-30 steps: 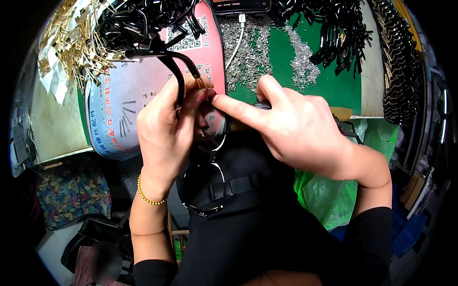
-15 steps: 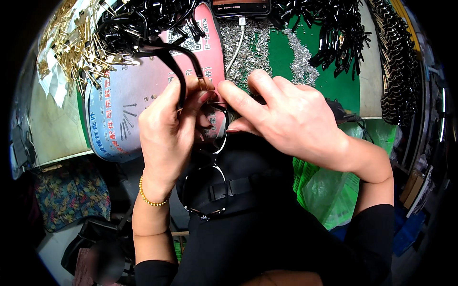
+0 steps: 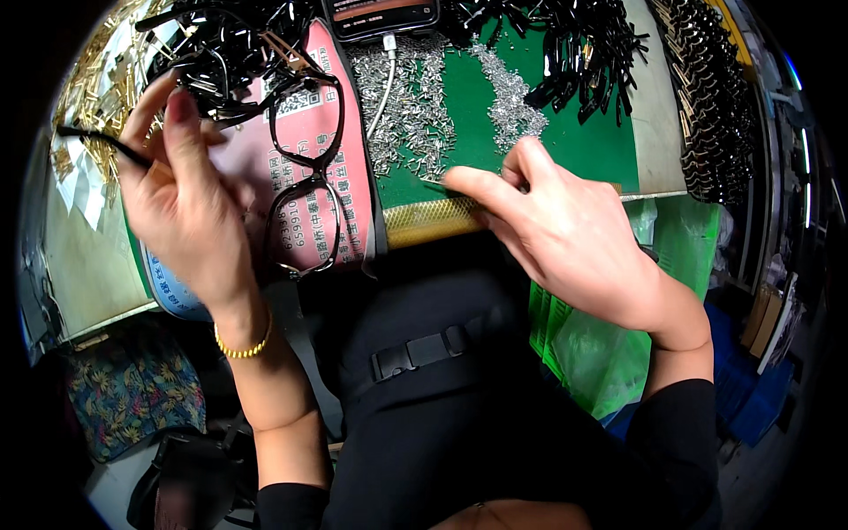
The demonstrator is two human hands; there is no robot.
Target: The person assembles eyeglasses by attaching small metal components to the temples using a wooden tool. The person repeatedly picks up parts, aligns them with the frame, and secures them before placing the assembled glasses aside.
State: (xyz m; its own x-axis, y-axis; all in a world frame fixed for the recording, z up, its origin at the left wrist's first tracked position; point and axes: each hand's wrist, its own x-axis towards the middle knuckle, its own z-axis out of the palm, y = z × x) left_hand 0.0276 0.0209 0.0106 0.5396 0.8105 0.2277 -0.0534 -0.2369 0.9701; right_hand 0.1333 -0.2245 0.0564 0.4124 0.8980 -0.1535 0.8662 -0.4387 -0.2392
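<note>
Left hand (image 3: 190,194): raised over the left part of the worktop (image 3: 596,155), partly blurred. Thumb and index finger extend upward and stand apart; the remaining fingers are curled, and the grip appears to hold a dark-framed pair of eyeglasses (image 3: 311,168) by one temple, which emerges from the hand at the left. A gold beaded bracelet (image 3: 246,346) is on the wrist.

Eyeglasses: to the right of the left hand, in front of a pink-and-blue printed mat (image 3: 352,132), one lens above the other. The second temple overlaps a heap of black parts at the top.

Right hand (image 3: 574,221): index fingertip at the lower edge of a spread of small silver screws (image 3: 402,115). The grip looks narrow; whether it holds anything cannot be told. Below the fingertip, yellow mesh (image 3: 433,221) lines the worktop edge.

Surroundings: smartphone (image 3: 384,13) with white cable (image 3: 389,79) above the screws; finer silver pieces (image 3: 508,102) to their right; black temples (image 3: 579,53) beyond; gold-coloured metal parts (image 3: 97,124) at far left.
</note>
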